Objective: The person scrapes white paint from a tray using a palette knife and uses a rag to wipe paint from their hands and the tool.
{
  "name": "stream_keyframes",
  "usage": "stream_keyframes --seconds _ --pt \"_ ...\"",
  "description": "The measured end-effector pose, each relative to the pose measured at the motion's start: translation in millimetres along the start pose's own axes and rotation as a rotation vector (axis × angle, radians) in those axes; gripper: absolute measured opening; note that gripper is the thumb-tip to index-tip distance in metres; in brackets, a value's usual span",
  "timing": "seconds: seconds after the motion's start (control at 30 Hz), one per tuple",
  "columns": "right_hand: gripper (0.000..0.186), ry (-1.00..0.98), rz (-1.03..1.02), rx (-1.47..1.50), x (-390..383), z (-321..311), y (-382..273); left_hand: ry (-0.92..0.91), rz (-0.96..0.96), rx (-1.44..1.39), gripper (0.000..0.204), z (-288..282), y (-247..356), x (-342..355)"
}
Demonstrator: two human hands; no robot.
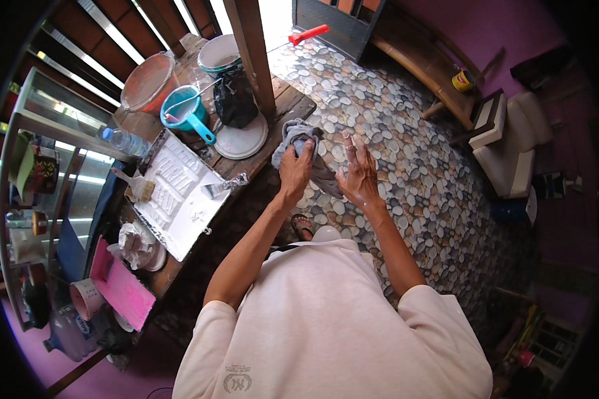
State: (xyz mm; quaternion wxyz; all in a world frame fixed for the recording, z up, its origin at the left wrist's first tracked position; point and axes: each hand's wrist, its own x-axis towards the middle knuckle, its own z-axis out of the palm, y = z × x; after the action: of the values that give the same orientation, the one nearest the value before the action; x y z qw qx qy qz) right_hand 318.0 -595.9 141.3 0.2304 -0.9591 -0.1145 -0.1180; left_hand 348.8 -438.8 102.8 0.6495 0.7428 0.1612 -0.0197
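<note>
My left hand is closed on a crumpled grey rag, held in front of me beside the table's edge. Part of the cloth hangs down toward my right hand. That hand is raised just right of the rag, its fingers stretched out and smeared with white paint. Left of the hands, a paint tray coated in white paint lies on the wooden table. A flat paintbrush rests at the tray's left side.
Behind the tray stand a turquoise dipper, a paint bucket, an orange tub and a water bottle. A round lid lies near the table edge. A pink tray is nearer me. Across the pebble-patterned floor stands a bamboo bench.
</note>
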Motion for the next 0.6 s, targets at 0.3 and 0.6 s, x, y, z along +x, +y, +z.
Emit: stream_keyframes --seconds 0.3,0.6 --pt "0.061 -0.095 -0.073 -0.181 -33 35 3 -0.338 -0.14 -0.149 0.042 3 9 -26" --pt "0.056 -0.17 -0.166 -0.307 -38 11 -21 0.025 -0.067 0.117 0.039 12 -31 3"
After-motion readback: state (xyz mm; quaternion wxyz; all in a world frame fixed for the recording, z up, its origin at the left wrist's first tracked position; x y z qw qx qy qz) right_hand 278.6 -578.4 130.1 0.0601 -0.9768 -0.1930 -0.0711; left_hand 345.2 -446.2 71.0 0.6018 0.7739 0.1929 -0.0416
